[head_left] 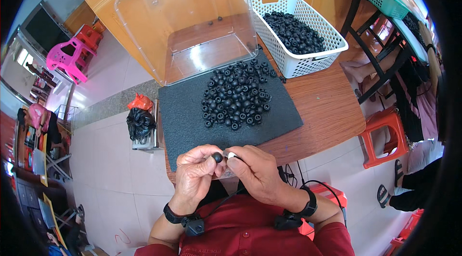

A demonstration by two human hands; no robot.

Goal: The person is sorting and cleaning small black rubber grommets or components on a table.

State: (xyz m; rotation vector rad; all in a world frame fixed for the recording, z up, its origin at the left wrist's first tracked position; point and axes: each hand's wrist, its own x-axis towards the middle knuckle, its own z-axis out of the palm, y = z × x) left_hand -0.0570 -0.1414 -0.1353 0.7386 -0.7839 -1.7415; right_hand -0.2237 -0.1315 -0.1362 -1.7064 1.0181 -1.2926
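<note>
Bead and white piece meet at the table's near edge

Both hands are raised over the near edge of the table [332, 111], close together and in front of the red shirt [226, 232]. The left hand [195, 174] pinches a round black bead [217, 157] between thumb and fingers, with its gap narrowed to the bead's width. The right hand [262, 171] has thumb and forefinger closed on a small white piece [232, 155], mostly hidden by the grip. The white piece is just beside the bead; whether the two touch, I cannot tell. Each wrist wears a black strap.

A dark mat [185, 128] covers the left part of the surface, reaching its left and near edges. On the mat, toward its far edge, is a loose pile [236, 94] of black beads, several with their holes facing up. A clear bin [139, 39] stands at the far left corner of the surface, behind the pile. To its right, along the far edge, is a white basket [334, 46] holding many more black beads.

Beyond the table's left edge are an orange bag [140, 102] and a black bag [140, 123]; beyond its right edge, a red stool [382, 126].
</note>
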